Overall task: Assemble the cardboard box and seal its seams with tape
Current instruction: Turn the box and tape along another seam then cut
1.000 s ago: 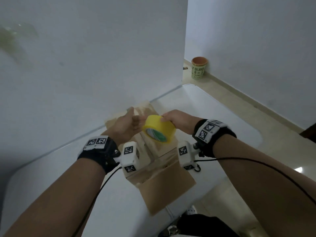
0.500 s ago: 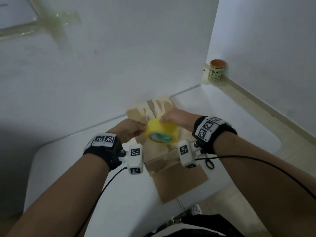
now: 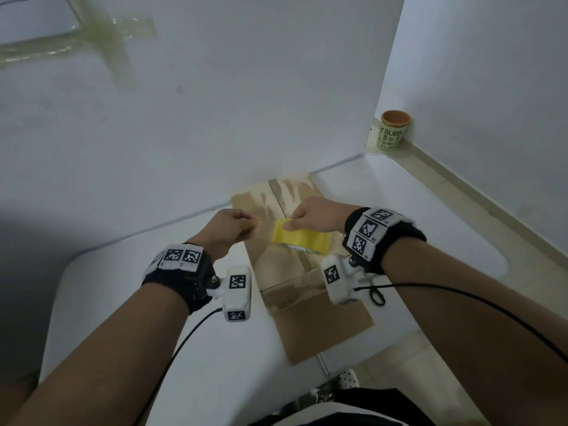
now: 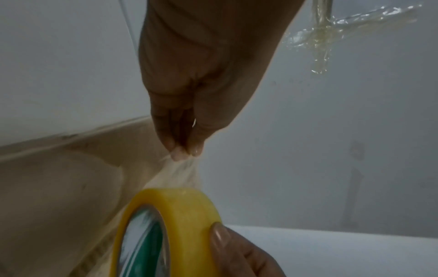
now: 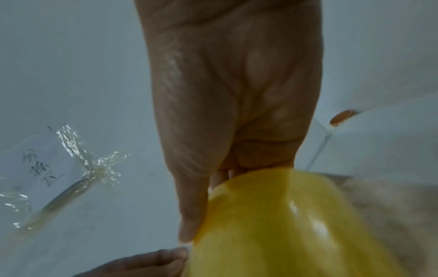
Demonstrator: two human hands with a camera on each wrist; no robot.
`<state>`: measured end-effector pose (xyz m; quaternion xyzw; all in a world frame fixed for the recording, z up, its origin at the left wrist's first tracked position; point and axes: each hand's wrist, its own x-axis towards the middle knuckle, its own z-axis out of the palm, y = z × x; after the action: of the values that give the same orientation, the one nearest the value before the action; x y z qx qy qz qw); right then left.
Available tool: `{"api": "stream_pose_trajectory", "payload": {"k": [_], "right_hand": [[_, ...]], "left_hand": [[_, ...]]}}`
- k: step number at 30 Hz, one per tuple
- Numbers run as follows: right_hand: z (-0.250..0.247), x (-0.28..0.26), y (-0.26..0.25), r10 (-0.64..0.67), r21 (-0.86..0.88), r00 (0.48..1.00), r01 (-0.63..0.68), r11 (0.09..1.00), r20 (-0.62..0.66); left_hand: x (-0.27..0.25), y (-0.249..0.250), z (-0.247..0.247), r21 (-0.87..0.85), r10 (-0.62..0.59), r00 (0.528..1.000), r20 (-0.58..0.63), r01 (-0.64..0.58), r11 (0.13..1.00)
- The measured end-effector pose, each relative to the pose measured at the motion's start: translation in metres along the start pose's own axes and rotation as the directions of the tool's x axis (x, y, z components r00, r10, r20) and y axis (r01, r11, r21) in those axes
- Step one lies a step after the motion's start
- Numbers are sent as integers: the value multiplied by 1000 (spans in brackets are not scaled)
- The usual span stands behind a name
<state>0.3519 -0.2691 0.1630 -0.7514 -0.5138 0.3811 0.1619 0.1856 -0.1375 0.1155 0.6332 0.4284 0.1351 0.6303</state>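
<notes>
Tape roll gripped in right hand, above cardboard box lying flat on tabletop. Free tape end pinched by left hand fingers. Likely thin, limp, self-sticking: keep taut, hold by extreme edge only.

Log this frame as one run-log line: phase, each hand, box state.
phase: pulling tape | left hand: pinches free tape end | right hand: holds yellow tape roll | cardboard box: on table, under hands
</notes>
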Motion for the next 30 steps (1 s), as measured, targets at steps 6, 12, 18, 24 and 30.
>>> {"api": "stream_pose_trajectory", "payload": {"k": [6,12,18,24,30], "right_hand": [[-6,-1,3,45,-139,998,-38,990,53],[-10,2,-4,47,-248,998,-34,968,43],[-4,1,-4,18,-227,999,-10,974,30],[1,-3,12,21,4,1000,-21,1000,-20],[-1,-7,11,-13,185,991,-12,983,133]], "left_hand": [[-12,-1,12,18,43,999,27,-43,999],[-20,-3,16,21,52,997,53,-53,998],[-10,-6,0,3,-62,998,-13,62,998],[-9,-7,-1,-90,-114,993,-21,112,990],[-4,-3,4,-55,-67,995,-77,63,997]]}}
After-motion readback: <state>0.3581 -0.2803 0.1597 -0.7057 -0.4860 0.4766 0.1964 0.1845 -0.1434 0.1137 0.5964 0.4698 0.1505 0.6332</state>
